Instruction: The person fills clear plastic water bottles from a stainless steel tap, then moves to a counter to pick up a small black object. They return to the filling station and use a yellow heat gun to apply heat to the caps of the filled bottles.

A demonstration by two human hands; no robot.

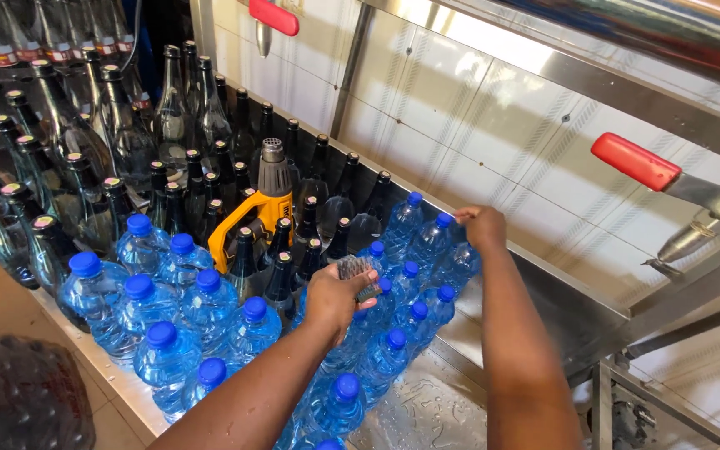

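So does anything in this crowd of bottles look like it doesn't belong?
Yes: a yellow heat gun stands nozzle-up among the dark glass bottles, a tool wedged in with drinks. The steel table is also wet near the blue bottles.

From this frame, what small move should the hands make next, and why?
Probably lower the right hand onto the blue cap right beside it. That hand is pinched on something small I cannot make out, hovering over the capped water bottles, while the left hand holds a dark stack of small pieces nearby.
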